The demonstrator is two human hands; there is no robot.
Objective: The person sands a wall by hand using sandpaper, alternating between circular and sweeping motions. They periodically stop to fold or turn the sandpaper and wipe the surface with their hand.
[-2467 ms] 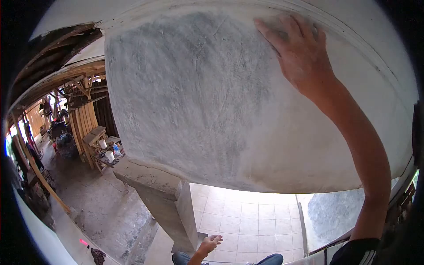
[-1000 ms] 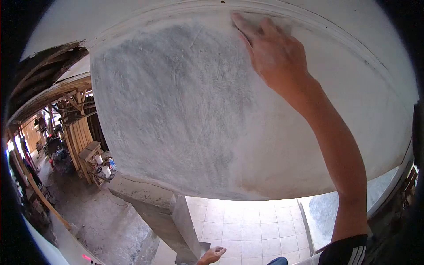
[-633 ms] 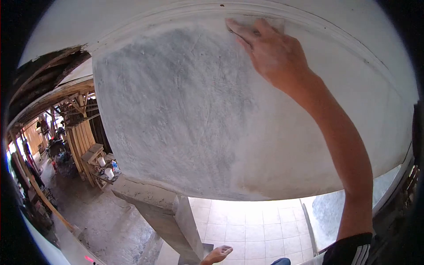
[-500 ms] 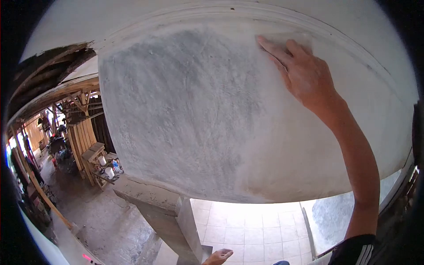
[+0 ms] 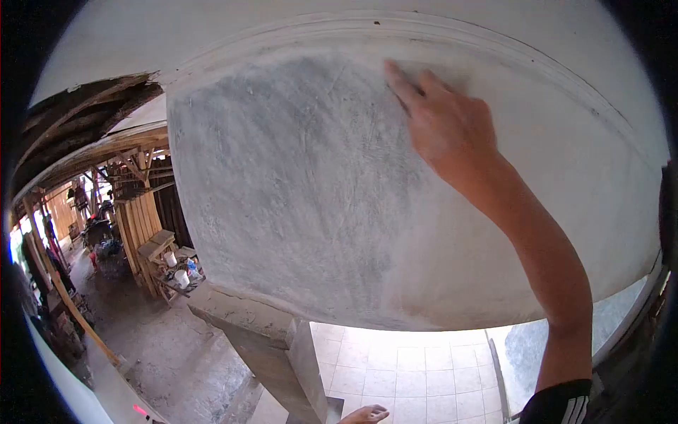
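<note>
My right hand (image 5: 452,116) presses against the upper part of the plastered wall (image 5: 296,184), its index finger stretched along the surface. Beneath its fingers is a thin flat sheet (image 5: 459,81), mostly covered by the hand and blurred; its exact kind I cannot tell. White dust or filler marks the fingers. The wall is patchy grey on the left and smoother and whiter around the hand. Low at the bottom edge, my left hand (image 5: 366,415) shows only in part, away from the wall, fingers loosely bent with nothing visible in them.
A moulded ledge (image 5: 417,32) runs above the wall panel. Below stands a concrete post (image 5: 265,353) beside a tiled floor (image 5: 402,371). At left, a workshop area holds a wooden bench with white containers (image 5: 182,278) and a slanting timber (image 5: 78,311).
My right hand has slid left along the wall with the flat sheet under it. My left hand has shifted slightly right and down. The view has shifted a little.
</note>
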